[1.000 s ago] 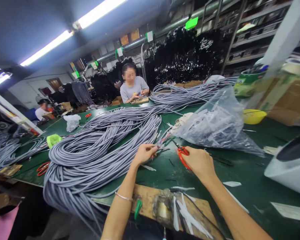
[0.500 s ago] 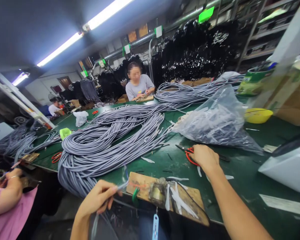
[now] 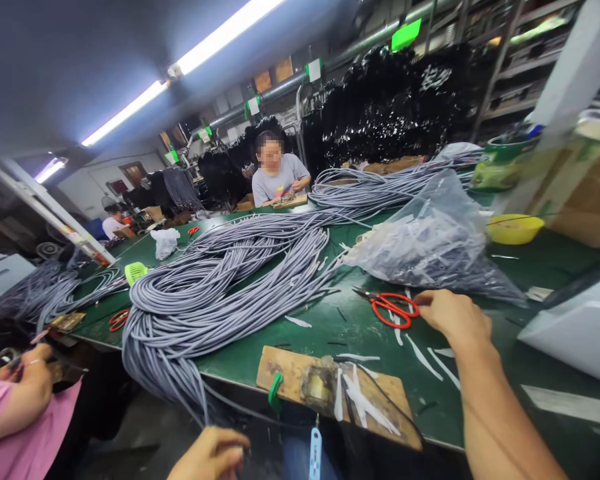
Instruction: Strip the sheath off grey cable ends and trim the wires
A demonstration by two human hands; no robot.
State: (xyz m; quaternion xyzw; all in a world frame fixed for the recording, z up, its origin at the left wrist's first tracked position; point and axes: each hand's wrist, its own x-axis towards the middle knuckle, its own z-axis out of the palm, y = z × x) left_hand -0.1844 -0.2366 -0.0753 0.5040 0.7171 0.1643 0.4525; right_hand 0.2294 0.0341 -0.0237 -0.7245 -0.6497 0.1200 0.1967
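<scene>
My right hand (image 3: 453,319) rests on the green table (image 3: 480,360), fingers curled, its fingertips at the handle of red scissors (image 3: 393,308) that lie flat on the table. What the fingers hold, if anything, is hidden. My left hand (image 3: 210,457) is down below the table's near edge, closed in a fist on a grey cable strand (image 3: 203,407) that hangs from the big grey cable bundle (image 3: 220,287). White strips (image 3: 423,357) lie scattered by the right hand.
A wooden board with a metal jig (image 3: 330,393) sits at the near edge, a blue tag (image 3: 314,453) hanging below it. A plastic bag of strips (image 3: 430,247), a yellow bowl (image 3: 514,229) and a white machine (image 3: 575,327) stand right. A co-worker's pink sleeve (image 3: 15,427) is at left; another person (image 3: 280,177) sits opposite.
My left hand pulled the cable end from the bundle down below the table edge. My right hand slid right off the scissors, which now lie uncovered.
</scene>
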